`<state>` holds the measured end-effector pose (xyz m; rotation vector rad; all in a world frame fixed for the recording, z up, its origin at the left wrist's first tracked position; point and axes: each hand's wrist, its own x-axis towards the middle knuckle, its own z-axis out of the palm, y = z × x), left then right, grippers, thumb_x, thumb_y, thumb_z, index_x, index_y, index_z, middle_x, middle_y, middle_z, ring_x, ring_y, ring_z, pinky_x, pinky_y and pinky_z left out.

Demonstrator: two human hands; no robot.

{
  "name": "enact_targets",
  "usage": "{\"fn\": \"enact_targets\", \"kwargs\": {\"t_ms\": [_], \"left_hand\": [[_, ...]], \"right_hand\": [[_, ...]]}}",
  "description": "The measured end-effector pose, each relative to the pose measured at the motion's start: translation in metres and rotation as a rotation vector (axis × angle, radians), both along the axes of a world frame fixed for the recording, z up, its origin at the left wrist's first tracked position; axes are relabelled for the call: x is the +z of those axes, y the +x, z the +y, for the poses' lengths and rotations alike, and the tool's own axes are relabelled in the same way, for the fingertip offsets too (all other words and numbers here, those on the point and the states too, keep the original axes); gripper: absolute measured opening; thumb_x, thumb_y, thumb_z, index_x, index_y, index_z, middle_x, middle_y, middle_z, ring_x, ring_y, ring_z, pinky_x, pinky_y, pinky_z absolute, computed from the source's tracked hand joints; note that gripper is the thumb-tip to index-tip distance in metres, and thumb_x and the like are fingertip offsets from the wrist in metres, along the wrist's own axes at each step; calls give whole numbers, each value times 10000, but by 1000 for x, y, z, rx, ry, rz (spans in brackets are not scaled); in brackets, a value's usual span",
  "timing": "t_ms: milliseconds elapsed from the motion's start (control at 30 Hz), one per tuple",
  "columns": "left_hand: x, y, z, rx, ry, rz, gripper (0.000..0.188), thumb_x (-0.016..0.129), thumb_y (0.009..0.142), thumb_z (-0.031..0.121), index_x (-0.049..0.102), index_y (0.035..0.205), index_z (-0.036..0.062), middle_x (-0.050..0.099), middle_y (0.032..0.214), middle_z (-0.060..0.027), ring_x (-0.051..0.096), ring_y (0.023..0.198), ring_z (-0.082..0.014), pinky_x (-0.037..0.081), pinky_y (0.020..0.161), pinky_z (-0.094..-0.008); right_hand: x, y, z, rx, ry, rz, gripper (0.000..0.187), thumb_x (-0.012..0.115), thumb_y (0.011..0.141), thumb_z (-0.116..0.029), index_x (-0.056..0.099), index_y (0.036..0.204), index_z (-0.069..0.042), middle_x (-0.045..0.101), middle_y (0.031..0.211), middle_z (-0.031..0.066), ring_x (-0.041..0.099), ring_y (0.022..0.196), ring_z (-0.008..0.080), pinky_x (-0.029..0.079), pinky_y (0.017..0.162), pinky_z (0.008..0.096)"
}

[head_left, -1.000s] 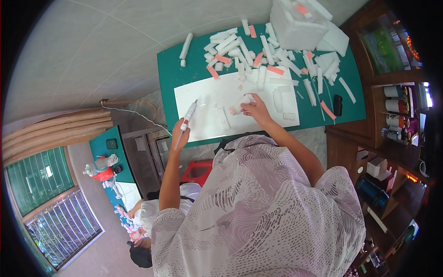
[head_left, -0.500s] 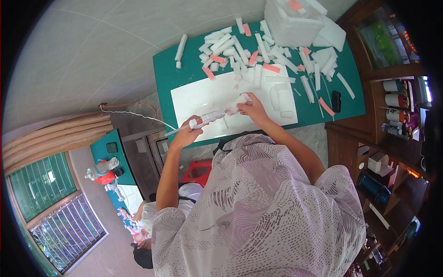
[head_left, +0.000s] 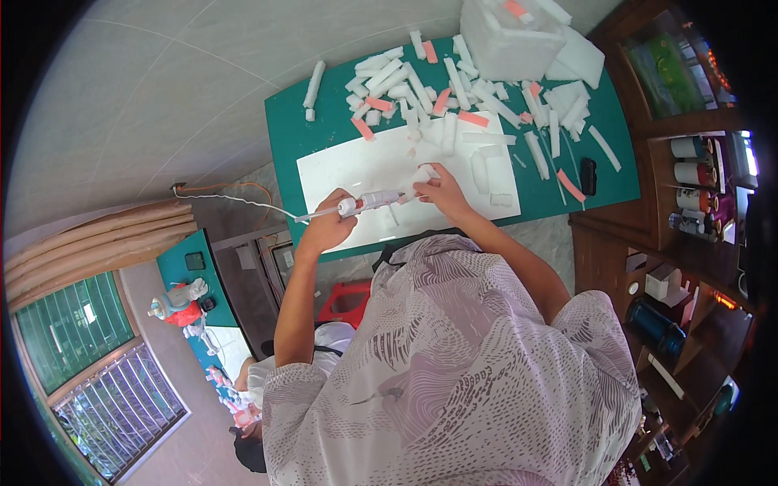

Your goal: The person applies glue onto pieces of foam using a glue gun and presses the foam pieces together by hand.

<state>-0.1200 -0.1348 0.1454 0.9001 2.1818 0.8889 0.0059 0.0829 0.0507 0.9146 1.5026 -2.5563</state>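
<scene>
My left hand (head_left: 329, 225) is closed around a white hot glue gun (head_left: 376, 199), with a long glue stick (head_left: 316, 214) poking out of its back end. The gun's dark tip points right, close to my right hand (head_left: 442, 197). Pinched in my right fingers is a small white foam piece (head_left: 423, 174), held over the white board (head_left: 340, 174). Whether the tip touches the foam, I cannot tell. A thin stick lies on the board under the gun.
Several white foam strips (head_left: 397, 77) and pink pieces (head_left: 473, 119) are heaped along the far side of the green table (head_left: 284, 121). A big foam box (head_left: 515, 49) stands at the back right, with a black object (head_left: 589, 176) nearer. Another person (head_left: 271, 373) sits at left.
My left hand has shifted its grip on the glue gun, and the gun has turned slightly. My right hand keeps the foam piece in nearly the same spot.
</scene>
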Motion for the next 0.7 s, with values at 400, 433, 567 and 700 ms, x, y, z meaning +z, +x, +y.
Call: {"fn": "enact_targets", "kwargs": {"t_ms": [400,433,567,700], "left_hand": [[12,-1,7,-43,-79,142,155,553,680,33,566,823,-28,514,877,-115,549,731,-275,443,652,-357],[14,0,8,-44,-79,142,155,553,680,33,566,823,-28,514,877,-115,549,731,-275,443,652,-357],[17,0,8,-36,-84,153,181,560,681,35,594,856,3,504,870,-121,547,726,-306,442,652,-380],[17,0,9,-36,-70,165,208,565,680,36,615,882,34,493,853,-123,547,718,-323,443,647,-396]], "right_hand": [[0,-1,2,9,12,1,509,639,790,-71,404,1239,-36,618,891,87,611,769,131,485,645,227],[0,-1,2,8,12,4,510,640,789,-72,404,1240,-37,618,892,87,611,770,133,486,646,228],[1,-1,3,-1,14,-4,511,640,790,-76,404,1241,-39,619,895,86,611,771,135,486,649,231],[1,-1,4,0,10,-6,516,640,791,-81,401,1246,-40,619,896,84,610,772,132,486,652,233]]}}
